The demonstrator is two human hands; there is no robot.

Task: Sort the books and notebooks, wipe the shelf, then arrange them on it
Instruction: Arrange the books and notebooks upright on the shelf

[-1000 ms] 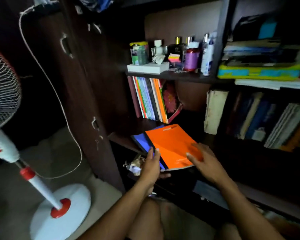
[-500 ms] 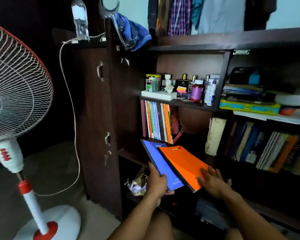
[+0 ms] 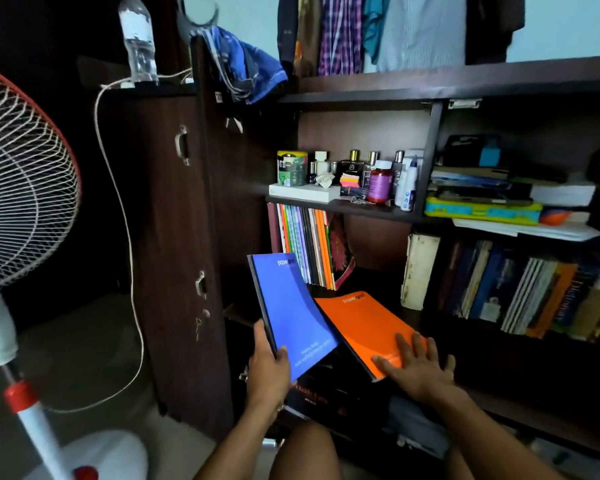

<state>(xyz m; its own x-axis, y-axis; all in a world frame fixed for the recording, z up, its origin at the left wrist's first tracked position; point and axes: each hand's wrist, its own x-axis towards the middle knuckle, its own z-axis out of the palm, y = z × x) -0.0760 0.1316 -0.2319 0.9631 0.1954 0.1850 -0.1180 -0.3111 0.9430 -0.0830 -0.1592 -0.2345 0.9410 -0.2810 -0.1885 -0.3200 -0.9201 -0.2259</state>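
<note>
My left hand (image 3: 269, 370) grips the lower edge of a blue notebook (image 3: 290, 308) and holds it tilted up in front of the dark wooden shelf (image 3: 361, 209). My right hand (image 3: 418, 367) lies with spread, straight fingers on the near end of an orange notebook (image 3: 364, 327), which rests low by the shelf's front. Behind them several thin notebooks (image 3: 309, 247) stand upright at the left of the middle compartment. Thicker books (image 3: 520, 292) lean in the right compartment.
Bottles and jars (image 3: 368, 174) crowd the upper shelf beside a stack of books and a yellow case (image 3: 482, 209). A pedestal fan (image 3: 18, 202) stands at the left, its cord hanging along a closed wardrobe door (image 3: 174, 237). Dark books (image 3: 319, 396) lie under the notebooks. Clothes (image 3: 378, 29) hang above.
The view has tilted upward. My left hand has pulled the blue notebook out from under the orange one and raised it to the left. My right hand has stayed on the orange notebook.
</note>
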